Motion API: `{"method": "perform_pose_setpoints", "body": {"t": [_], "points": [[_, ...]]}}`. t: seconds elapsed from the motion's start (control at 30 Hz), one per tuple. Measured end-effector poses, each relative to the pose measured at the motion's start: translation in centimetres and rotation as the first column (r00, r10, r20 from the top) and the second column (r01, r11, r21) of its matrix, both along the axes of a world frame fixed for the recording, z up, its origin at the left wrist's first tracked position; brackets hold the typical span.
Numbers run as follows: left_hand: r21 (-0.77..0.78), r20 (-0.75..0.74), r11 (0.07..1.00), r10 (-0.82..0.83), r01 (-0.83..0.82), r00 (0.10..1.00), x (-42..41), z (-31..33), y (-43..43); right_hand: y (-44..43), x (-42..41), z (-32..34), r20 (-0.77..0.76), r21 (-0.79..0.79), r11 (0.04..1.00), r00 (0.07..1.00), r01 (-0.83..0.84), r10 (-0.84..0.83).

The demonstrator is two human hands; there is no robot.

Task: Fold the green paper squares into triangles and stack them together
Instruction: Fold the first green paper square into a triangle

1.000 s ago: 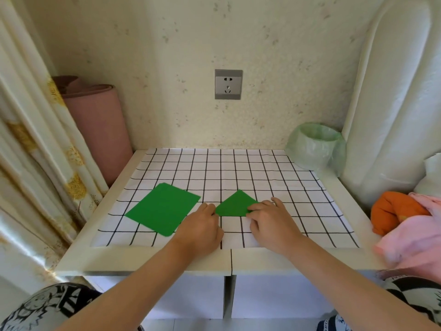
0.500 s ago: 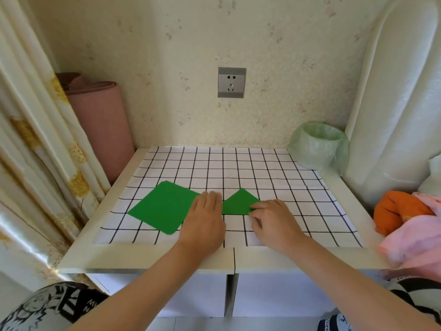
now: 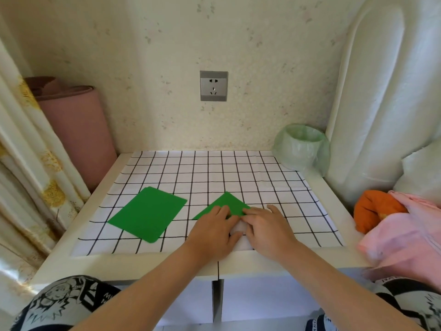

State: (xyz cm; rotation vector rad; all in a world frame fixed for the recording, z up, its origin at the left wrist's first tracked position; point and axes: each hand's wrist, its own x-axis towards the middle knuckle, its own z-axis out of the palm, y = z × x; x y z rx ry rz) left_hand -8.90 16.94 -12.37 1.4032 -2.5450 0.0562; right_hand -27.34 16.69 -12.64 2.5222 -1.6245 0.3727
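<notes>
A folded green paper triangle (image 3: 229, 203) lies on the black-and-white grid cloth (image 3: 238, 177), its tip pointing away from me. Both hands lie on its near edge. My left hand (image 3: 214, 230) rests flat with its fingertips pressing the triangle's near left part. My right hand (image 3: 267, 226) lies beside it, fingertips pressing the triangle's near right corner. The hands hide the triangle's lower part. A flat, unfolded green paper square (image 3: 146, 216) lies on the cloth to the left, a hand's width from my left hand.
The cloth covers a small white table (image 3: 133, 261) against a wall. A bin lined with a green bag (image 3: 301, 146) stands at the back right corner. A pink rolled mat (image 3: 76, 130) and curtain stand left. Orange and pink clothes (image 3: 393, 218) lie right.
My left hand slid right along the triangle's near edge until it met my right hand. The unfolded square now lies farther from my left hand.
</notes>
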Motion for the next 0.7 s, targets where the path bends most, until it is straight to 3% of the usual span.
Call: {"method": "perform_pose_setpoints", "body": {"t": [0.2,0.37,0.57,0.63,0.7], "points": [[0.049,0.155,0.998,0.039,-0.047,0.987,-0.9,1.0,-0.6,0.2,-2.4,1.1,-0.092,0.016,0.985,0.981,0.175,-0.172],[0.066,0.189,0.997,0.029,-0.042,0.981,-1.2,1.2,-1.0,0.3,-3.7,2.0,-0.112,0.061,0.957,0.955,0.284,-0.276],[0.124,0.016,0.992,0.006,-0.008,1.0,-0.5,1.5,-2.3,0.0,-3.3,3.0,-0.198,0.011,0.952,0.934,0.304,-0.296],[0.17,-0.066,0.985,0.009,0.003,0.998,-0.1,1.5,-3.1,-0.7,-3.4,2.8,-0.155,-0.025,0.965,0.953,0.259,-0.26],[0.222,-0.136,0.974,-0.004,0.034,0.991,0.2,1.5,-3.8,-1.6,-3.3,2.6,-0.033,-0.006,0.993,0.992,0.12,-0.12]]}}
